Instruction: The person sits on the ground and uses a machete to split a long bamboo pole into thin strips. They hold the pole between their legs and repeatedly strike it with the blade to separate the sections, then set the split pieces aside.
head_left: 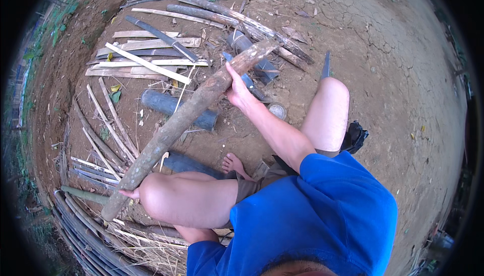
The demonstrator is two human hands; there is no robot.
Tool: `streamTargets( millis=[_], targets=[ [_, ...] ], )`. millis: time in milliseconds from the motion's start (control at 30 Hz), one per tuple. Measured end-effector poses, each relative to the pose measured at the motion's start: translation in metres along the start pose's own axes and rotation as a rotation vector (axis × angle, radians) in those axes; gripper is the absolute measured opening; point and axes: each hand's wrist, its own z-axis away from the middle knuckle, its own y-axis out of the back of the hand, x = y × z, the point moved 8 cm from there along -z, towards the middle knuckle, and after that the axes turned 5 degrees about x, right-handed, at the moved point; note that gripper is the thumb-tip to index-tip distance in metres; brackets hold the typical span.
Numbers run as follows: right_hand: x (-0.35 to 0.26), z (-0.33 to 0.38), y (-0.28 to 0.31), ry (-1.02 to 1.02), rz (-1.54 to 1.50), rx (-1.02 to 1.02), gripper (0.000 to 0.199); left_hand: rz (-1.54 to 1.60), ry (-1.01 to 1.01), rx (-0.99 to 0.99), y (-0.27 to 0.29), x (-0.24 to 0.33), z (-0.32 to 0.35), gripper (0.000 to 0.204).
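A long, rough-barked wooden log [176, 125] slants across the view in front of me, from the far middle to the near left. My right hand [237, 88] is closed on its far part, with the thumb along the bark. My left hand [130, 193] reaches round my left knee to the log's near end. Only a finger or two of it shows against the bark; the rest is hidden behind my knee. Beneath the log lie a dark bamboo section [169, 106] and another dark bamboo length [189, 164] beside my bare foot [234, 165].
Split bamboo strips [146, 44] lie in piles at the far left. Long poles [217, 16] lie beyond the log. Bundled bamboo [85, 235] and dry shavings [151, 251] are at the near left. A blade-like dark piece [326, 64] stands past my right knee; a black bag [355, 137] lies beside it.
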Motion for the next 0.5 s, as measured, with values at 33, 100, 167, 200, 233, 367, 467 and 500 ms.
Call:
streamTargets(
  millis=[33,100,167,200,233,367,467,500],
  targets=[
    [0.003,0.003,0.008,0.009,-0.009,0.025,0.078,0.024,0.015,-0.023,-0.006,-0.001,-0.002,0.088],
    [0.006,0.003,0.021,-0.018,-0.041,0.048,0.074,0.074,0.053,-0.09,-0.025,-0.008,-0.005,0.087],
    [0.008,-0.003,0.03,-0.013,-0.026,0.065,0.073,0.121,0.101,-0.161,-0.036,-0.014,-0.006,0.087],
    [0.011,-0.002,0.029,-0.014,-0.021,0.072,0.072,0.142,0.123,-0.196,-0.039,-0.015,-0.007,0.086],
    [0.01,-0.006,0.026,-0.027,-0.043,0.08,0.069,0.17,0.133,-0.206,-0.042,-0.016,-0.01,0.083],
    [0.008,-0.012,0.017,-0.024,0.036,0.097,0.065,0.034,0.053,-0.057,-0.027,-0.014,-0.015,0.079],
    [0.02,-0.026,0.035,-0.052,0.122,0.119,0.062,-0.016,0.048,-0.014,-0.013,-0.015,-0.012,0.079],
    [0.027,-0.026,0.046,-0.095,0.154,0.146,0.06,-0.032,0.053,-0.004,-0.007,-0.015,-0.009,0.079]
  ],
)
